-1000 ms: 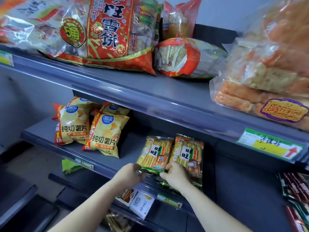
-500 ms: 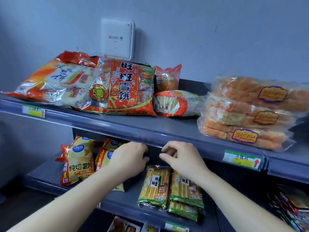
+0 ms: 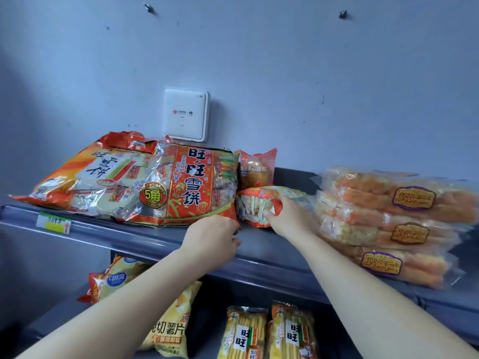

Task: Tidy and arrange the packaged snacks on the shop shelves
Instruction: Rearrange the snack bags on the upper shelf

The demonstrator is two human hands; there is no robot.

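A small red-and-clear snack packet [image 3: 255, 203] lies on the upper shelf [image 3: 272, 255], just right of the frame's centre. The person's right hand [image 3: 287, 216] holds its right end, thumb pressed on the front and fingers wrapped out of sight behind. Touching the packet's left side is a large red rice-cracker bag [image 3: 191, 185], lying flat and tilted towards the viewer. The left hand [image 3: 212, 237] sits at this bag's lower right corner with fingers curled; whether they pinch the wrapper cannot be told. Both forearms reach up from the bottom edge.

Behind the held packet an orange bun packet [image 3: 255, 168] stands upright. Further left, an orange-and-white cracker bag [image 3: 85, 177] is partly tucked under the red one. On the right, close to the right hand, three clear bread packs [image 3: 388, 224] are stacked, hemming the packet in on that side. A price tag [image 3: 53, 223] is fixed to the shelf edge at the left.

On the shelf below sit yellow crisp bags [image 3: 171, 330], partly hidden by the left arm, and two stick-biscuit packs [image 3: 245, 332] side by side. A white wall box [image 3: 185, 115] hangs above the bags
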